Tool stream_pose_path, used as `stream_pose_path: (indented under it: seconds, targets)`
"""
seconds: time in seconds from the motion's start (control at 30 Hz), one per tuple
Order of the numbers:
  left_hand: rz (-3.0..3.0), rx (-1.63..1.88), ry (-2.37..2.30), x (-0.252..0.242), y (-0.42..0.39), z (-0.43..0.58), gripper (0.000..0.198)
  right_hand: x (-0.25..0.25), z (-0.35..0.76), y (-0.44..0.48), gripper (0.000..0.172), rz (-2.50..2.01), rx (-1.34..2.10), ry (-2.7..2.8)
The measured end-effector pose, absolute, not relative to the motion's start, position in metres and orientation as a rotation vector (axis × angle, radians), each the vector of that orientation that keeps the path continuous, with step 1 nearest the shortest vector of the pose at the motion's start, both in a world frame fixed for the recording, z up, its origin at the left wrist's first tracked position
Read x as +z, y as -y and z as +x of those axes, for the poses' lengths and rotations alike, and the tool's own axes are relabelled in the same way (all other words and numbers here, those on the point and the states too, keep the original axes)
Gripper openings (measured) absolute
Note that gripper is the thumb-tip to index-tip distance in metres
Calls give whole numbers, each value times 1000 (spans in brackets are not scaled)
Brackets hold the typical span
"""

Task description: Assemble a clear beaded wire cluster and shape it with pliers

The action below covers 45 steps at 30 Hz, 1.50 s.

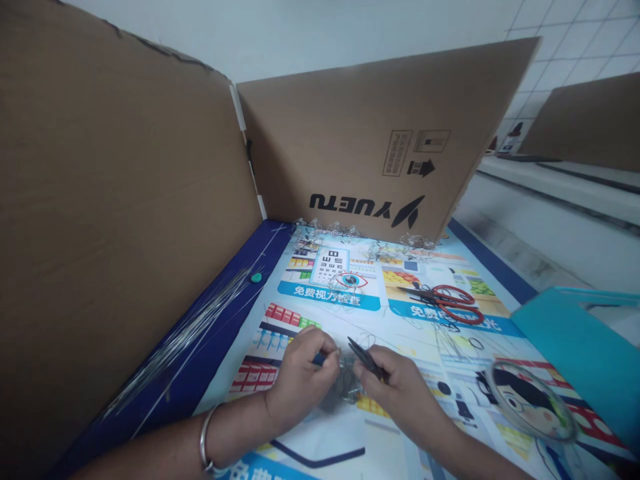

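In the head view my left hand (306,363), with a silver bangle at the wrist, is closed in a pinch at the centre of the table. Its fingertips grip a small wire piece, and a clear, shiny wire-and-bead cluster (349,383) shows just below and between the hands. My right hand (400,380) is wrapped round small black pliers (367,359), their narrow tip pointing up and left towards the left fingertips. Most of the handles are hidden in the palm. Whether the tip touches the wire piece I cannot tell.
Red-handled scissors (450,301) lie right of centre, near loose wires. A bundle of thin wires (185,340) and a green disc (257,277) lie left. Clear wire pieces (420,241) line the cardboard wall (350,147). A round clear dish (533,400) and turquoise holder (580,353) stand right.
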<state>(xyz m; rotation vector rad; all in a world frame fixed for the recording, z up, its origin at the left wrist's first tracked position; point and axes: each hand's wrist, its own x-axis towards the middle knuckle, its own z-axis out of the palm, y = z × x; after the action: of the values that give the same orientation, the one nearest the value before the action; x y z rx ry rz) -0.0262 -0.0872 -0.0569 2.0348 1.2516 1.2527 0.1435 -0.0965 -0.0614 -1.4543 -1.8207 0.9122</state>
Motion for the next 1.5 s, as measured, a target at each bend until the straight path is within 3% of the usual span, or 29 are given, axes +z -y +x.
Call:
stream_pose_path:
  seconds: [1.5]
  targets:
    - [2015,901,-1146,-34,85,-34,12,-62,144,97,21,-1447,918,1847]
